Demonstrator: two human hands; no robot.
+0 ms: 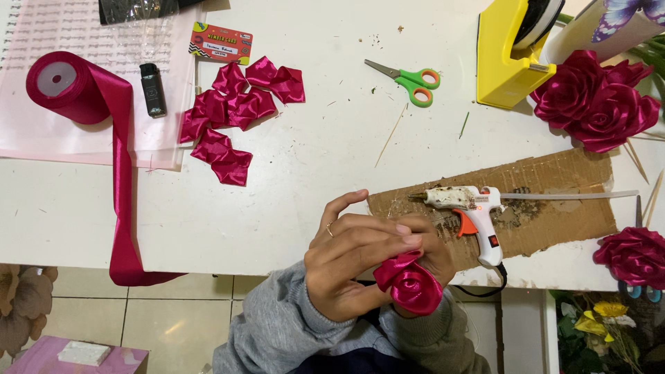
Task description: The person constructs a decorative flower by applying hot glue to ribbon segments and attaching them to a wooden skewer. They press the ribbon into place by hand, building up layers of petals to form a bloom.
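Your left hand (pixel 350 266) curls over a half-formed magenta ribbon rose (pixel 410 284), fingers pressing its top, while your right hand (pixel 433 249) cups it from behind, mostly hidden. Just beside them the white glue gun (pixel 465 208) lies on a strip of cardboard (pixel 554 180) at the edge of the white table (pixel 312 159). Folded ribbon petals (pixel 232 118) sit in a loose pile up left, near the ribbon roll (pixel 66 86), its tail draping off the table. Green-handled scissors (pixel 409 77) lie beyond, finished roses (pixel 596 100) to the right.
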